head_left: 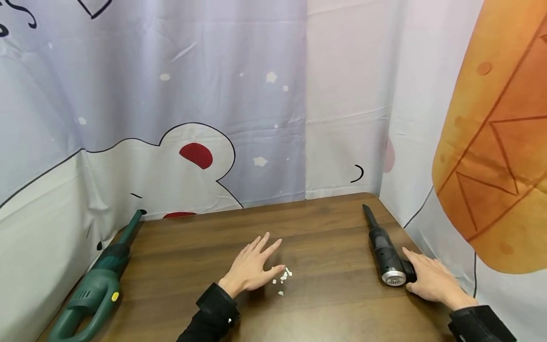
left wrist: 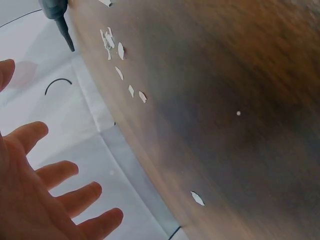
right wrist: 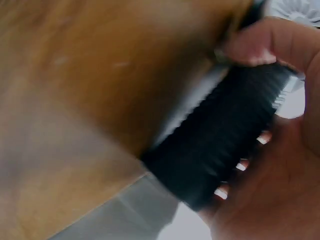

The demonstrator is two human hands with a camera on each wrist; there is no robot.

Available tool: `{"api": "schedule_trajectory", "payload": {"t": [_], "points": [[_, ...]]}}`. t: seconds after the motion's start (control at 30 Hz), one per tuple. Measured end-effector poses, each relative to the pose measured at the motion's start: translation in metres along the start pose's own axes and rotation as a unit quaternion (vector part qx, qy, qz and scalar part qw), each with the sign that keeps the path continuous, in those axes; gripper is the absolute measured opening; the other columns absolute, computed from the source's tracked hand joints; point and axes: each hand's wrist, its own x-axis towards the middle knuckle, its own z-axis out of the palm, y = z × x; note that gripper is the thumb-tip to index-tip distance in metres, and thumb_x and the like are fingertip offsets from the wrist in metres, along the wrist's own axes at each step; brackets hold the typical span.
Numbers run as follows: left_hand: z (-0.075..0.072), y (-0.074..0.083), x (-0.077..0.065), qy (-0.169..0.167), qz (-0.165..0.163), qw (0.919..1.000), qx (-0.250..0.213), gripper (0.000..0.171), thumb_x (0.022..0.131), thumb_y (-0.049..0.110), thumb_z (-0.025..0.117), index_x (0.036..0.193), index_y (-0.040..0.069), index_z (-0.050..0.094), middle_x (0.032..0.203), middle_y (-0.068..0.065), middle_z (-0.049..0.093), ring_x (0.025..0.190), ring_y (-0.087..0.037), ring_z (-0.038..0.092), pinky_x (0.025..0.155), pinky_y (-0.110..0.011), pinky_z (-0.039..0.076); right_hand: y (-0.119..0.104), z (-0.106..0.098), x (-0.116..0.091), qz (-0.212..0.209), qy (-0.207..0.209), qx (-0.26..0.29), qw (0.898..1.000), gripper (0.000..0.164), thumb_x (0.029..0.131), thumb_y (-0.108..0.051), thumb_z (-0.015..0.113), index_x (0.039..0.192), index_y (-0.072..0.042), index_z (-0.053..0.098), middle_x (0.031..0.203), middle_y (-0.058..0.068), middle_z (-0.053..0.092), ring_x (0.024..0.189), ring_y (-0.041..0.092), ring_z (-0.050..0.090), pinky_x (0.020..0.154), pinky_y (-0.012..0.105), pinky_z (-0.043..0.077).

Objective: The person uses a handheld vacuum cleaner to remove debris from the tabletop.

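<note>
Seeing left hand (left wrist: 32, 197) at lower left, with fingers spread. Showing white scraps (left wrist: 108, 42) on brown counter (left wrist: 225, 65): clustered near top, strung out below, plus lone piece (left wrist: 197, 198) near bottom. Also showing dark tool (left wrist: 54, 9) with tapered tip, top left, against pale cloth (left wrist: 75, 117).

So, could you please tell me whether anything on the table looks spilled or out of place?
Yes: small white scraps lie scattered on the wooden table near the left hand. They look odd because they are strewn loosely, like litter.

Blower (head_left: 91, 290) at left of table (head_left: 333, 311), scraps (head_left: 283, 276) mid-table, handheld vacuum (head_left: 386, 254) at right, curtain (head_left: 265, 104) behind
</note>
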Motion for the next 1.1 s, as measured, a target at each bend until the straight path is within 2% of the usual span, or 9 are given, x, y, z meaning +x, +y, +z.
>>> {"api": "schedule_trajectory", "payload": {"t": [0.1,0.23,0.43,0.73,0.93,1.1], "points": [[-0.001,0.001,0.001,0.007,-0.005,1.0,0.001,0.07,0.098,0.062,0.05,0.157,0.025,0.042,0.164,-0.014,0.029,0.148,-0.041,0.03,0.113,-0.06,0.033,0.004,0.002,0.004,-0.002,0.014,-0.024,1.0,0.079,0.067,-0.01,0.079,0.136,0.015,0.05,0.126,0.036,0.059,0.114,0.056,0.055,0.094,0.069,0.039],[-0.002,0.0,-0.001,0.02,-0.005,0.9998,0.005,0.066,0.099,0.055,0.054,0.157,0.025,0.042,0.164,-0.015,0.03,0.147,-0.042,0.032,0.112,-0.061,0.034,0.002,0.004,0.008,-0.007,0.039,-0.048,0.998,0.071,0.063,-0.009,0.078,0.127,0.013,0.057,0.115,0.029,0.064,0.101,0.051,0.06,0.078,0.063,0.047],[-0.007,0.0,-0.004,0.033,0.003,0.9993,0.016,0.065,0.098,0.046,0.061,0.157,0.024,0.042,0.163,-0.016,0.032,0.145,-0.044,0.035,0.109,-0.062,0.037,0.0,0.005,0.013,-0.002,0.032,-0.045,0.998,0.068,0.06,-0.007,0.075,0.123,0.012,0.059,0.11,0.026,0.067,0.099,0.046,0.062,0.073,0.062,0.046],[-0.018,-0.006,-0.014,0.054,0.008,0.9979,0.036,0.068,0.093,0.033,0.069,0.155,0.02,0.044,0.16,-0.019,0.036,0.141,-0.045,0.041,0.107,-0.061,0.04,0.004,-0.002,0.009,-0.003,0.049,-0.044,0.998,0.077,0.062,-0.004,0.074,0.135,0.006,0.053,0.102,0.026,0.068,0.09,0.043,0.065,0.063,0.055,0.048],[-0.028,-0.01,-0.018,0.069,0.007,0.9967,0.042,0.069,0.093,0.032,0.07,0.156,0.02,0.044,0.16,-0.021,0.036,0.14,-0.045,0.042,0.107,-0.059,0.04,-0.002,-0.015,0.006,-0.024,0.111,-0.055,0.992,0.073,0.063,-0.005,0.076,0.133,0.001,0.056,0.099,0.025,0.068,0.088,0.042,0.064,0.063,0.055,0.048],[-0.034,-0.014,-0.023,0.078,0.001,0.9959,0.046,0.069,0.093,0.032,0.07,0.155,0.021,0.044,0.159,-0.021,0.036,0.14,-0.045,0.043,0.107,-0.058,0.041,-0.013,-0.026,0.01,-0.065,0.177,-0.076,0.979,0.072,0.062,-0.006,0.079,0.13,0.004,0.057,0.096,0.024,0.068,0.087,0.042,0.063,0.064,0.056,0.047]]}}
